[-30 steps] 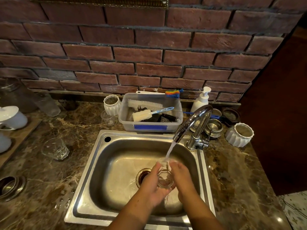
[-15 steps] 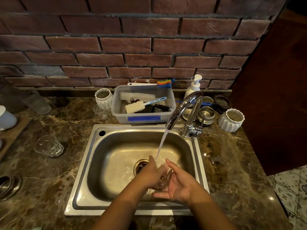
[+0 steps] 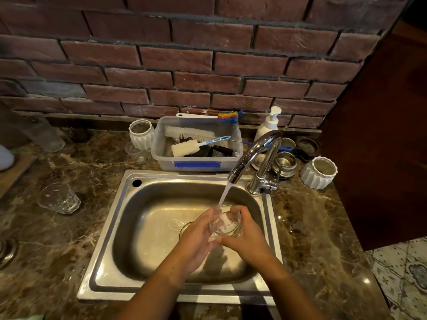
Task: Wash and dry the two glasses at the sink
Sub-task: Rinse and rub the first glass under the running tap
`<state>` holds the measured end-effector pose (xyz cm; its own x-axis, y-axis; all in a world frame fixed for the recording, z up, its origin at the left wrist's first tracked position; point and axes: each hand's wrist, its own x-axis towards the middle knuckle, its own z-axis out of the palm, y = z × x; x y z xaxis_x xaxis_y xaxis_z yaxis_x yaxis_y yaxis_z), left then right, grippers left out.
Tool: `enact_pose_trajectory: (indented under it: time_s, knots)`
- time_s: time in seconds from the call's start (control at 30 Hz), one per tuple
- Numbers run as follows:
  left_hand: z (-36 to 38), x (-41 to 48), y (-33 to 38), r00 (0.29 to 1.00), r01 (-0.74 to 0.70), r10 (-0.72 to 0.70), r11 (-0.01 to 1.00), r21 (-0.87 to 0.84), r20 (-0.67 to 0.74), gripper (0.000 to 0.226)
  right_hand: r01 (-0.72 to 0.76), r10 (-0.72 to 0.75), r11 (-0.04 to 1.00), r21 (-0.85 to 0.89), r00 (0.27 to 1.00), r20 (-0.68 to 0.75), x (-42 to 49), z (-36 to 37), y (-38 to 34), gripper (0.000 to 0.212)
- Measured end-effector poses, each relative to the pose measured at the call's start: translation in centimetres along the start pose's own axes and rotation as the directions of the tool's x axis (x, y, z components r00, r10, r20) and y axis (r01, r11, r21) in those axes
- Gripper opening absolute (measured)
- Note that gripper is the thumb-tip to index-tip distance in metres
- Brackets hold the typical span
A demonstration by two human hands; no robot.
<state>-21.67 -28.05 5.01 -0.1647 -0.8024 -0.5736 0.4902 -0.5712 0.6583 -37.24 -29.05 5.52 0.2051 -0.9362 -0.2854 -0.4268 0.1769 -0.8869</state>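
Note:
Over the steel sink [image 3: 129, 227] I hold a clear glass [image 3: 227, 224] between both hands, under the running stream from the chrome tap [image 3: 256, 155]. My left hand [image 3: 198, 236] cups its left side and my right hand [image 3: 245, 234] wraps its right side. Water falls into the glass's mouth. A second clear glass [image 3: 59, 198] stands upright on the marble counter, left of the sink.
Behind the sink sit a plastic tub [image 3: 196, 161] of brushes, a white soap pump bottle [image 3: 268, 125], two white ribbed pots [image 3: 141, 132] [image 3: 320, 173] and stacked steel bowls [image 3: 284, 163]. A small clear cup [image 3: 136, 152] stands by the tub. A brick wall rises behind.
The glass has turned from tilted low in my hands to more upright under the stream, and my right hand has closed around it. The view has shifted slightly downward.

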Motion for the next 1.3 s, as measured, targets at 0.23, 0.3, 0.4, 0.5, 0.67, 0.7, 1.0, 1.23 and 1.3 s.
enact_pose_trajectory:
  time_s: [0.23, 0.3, 0.4, 0.5, 0.67, 0.7, 1.0, 1.23, 1.3]
  knots:
    - [0.1, -0.1, 1.0, 0.989, -0.14, 0.143, 0.988, 0.069, -0.047, 0.055, 0.07, -0.071, 0.995, 0.07, 0.997, 0.019, 1.4, 0.8, -1.5, 0.074]
    - [-0.1, 0.1, 1.4, 0.98, -0.172, 0.184, 0.974, 0.146, -0.078, 0.055, 0.037, -0.043, 0.985, 0.171, 0.999, 0.031, 1.1, 1.5, -1.6, 0.073]
    - [-0.3, 0.5, 1.7, 0.977, -0.165, 0.197, 0.944, 0.284, -0.087, 0.053, -0.006, -0.022, 0.965, 0.261, 0.994, 0.104, 0.4, 2.0, -1.4, 0.07]
    - [-0.5, 1.0, 1.2, 0.98, -0.161, 0.193, 0.909, 0.384, -0.046, 0.057, 0.014, -0.029, 0.962, 0.273, 0.998, 0.051, 1.0, 1.2, -1.0, 0.068]
    - [0.1, 1.5, 0.9, 0.976, -0.19, 0.211, 0.937, 0.293, -0.044, 0.06, 0.039, -0.056, 0.969, 0.243, 0.996, 0.062, 1.9, 0.8, -0.5, 0.072]
    - [0.1, 1.5, 1.0, 0.976, -0.189, 0.211, 0.942, 0.279, -0.049, 0.058, 0.039, -0.061, 0.971, 0.234, 0.994, 0.087, 1.9, 0.8, -0.4, 0.073]
    - [0.2, 1.2, 1.5, 0.973, -0.194, 0.222, 0.941, 0.278, -0.07, 0.052, 0.017, -0.044, 0.976, 0.217, 0.992, 0.119, 2.3, 1.0, -0.3, 0.075]
    - [0.6, 1.3, 2.2, 0.973, -0.205, 0.228, 0.931, 0.302, -0.042, 0.055, 0.023, -0.046, 0.979, 0.205, 0.993, 0.112, 2.3, 0.7, -0.7, 0.075]
    - [0.7, 1.3, 2.3, 0.973, -0.213, 0.228, 0.93, 0.301, -0.017, 0.061, 0.029, -0.054, 0.977, 0.212, 0.992, 0.112, 2.5, 0.4, -0.8, 0.073]
